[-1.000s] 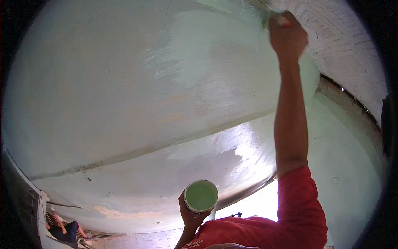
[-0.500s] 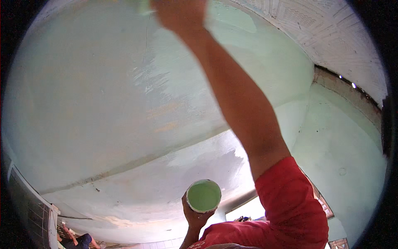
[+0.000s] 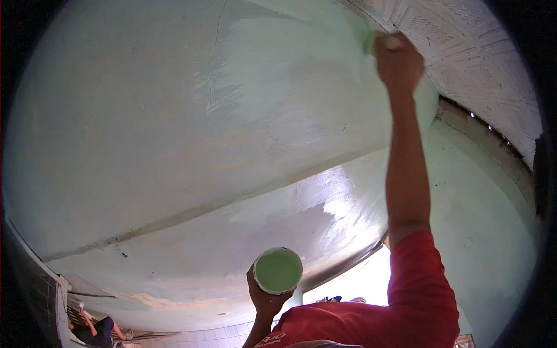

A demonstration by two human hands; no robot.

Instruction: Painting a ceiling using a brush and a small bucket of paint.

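Observation:
My right hand (image 3: 400, 66) is raised high on an outstretched arm, closed around a brush (image 3: 369, 44) whose green-smeared head is at the wall (image 3: 145, 127), close to where it meets the textured ceiling. The brush is slightly blurred and partly hidden by my fingers. Lighter, glossy mint-green strokes cover part of the wall to the left of it. Low in the middle, my left hand (image 3: 262, 294) grips a round white-rimmed container (image 3: 277, 268) of pale green paint from the side and underneath, its opening facing up.
A patterned white ceiling (image 3: 470, 46) runs along the upper right, above a dark gapped strip (image 3: 481, 124). A bright opening (image 3: 348, 278) lies below. At lower left, a person (image 3: 96, 327) reclines on slatted seating behind a pale post (image 3: 62, 307), beside tiling.
Half a second ago my right hand was blurred at the top middle; it has swung right and down toward the ceiling edge, slightly lower than a second ago. The left hand still holds the container.

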